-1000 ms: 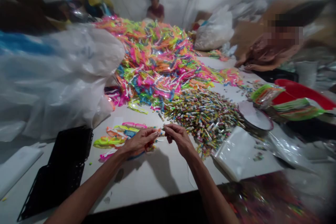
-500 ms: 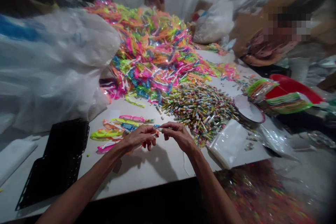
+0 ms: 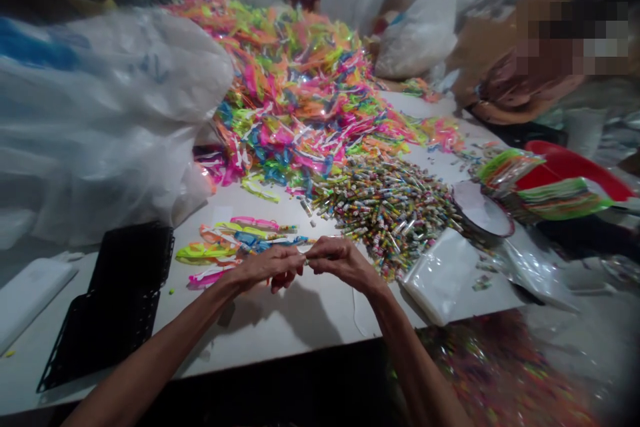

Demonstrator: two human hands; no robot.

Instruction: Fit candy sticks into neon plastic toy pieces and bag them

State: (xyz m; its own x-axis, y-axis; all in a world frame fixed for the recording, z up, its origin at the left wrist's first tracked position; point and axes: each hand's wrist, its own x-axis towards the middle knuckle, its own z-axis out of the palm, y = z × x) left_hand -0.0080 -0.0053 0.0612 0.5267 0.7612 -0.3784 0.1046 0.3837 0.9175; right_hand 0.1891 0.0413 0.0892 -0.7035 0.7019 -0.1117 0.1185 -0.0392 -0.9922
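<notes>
My left hand [image 3: 276, 265] and my right hand [image 3: 336, 257] meet over the front of the white table, fingertips pinched together. Between them a small pale piece [image 3: 307, 261] barely shows, gripped by my right thumb and forefinger. A bit of orange plastic [image 3: 268, 283] peeks out under my left hand, whose fingers are curled closed; most of what it holds is hidden. Just behind my hands lie several coloured plastic strips [image 3: 207, 253], pink, yellow, orange and blue, some with a small patterned tube at the end. A heap of such short tubes [image 3: 390, 207] lies beyond my right hand.
A large mound of bright plastic strips [image 3: 295, 93] covers the table's back. Left are a big translucent bag [image 3: 110, 120] and a black folder-like panel [image 3: 130, 260]. Right are clear plastic bags [image 3: 443, 273], a tape roll [image 3: 483, 210] and a red basin [image 3: 575, 167]. Two people sit beyond.
My fingertips have drawn closer together, and the small piece between them is now more covered. The whole view has shifted slightly; the surrounding things look the same.
</notes>
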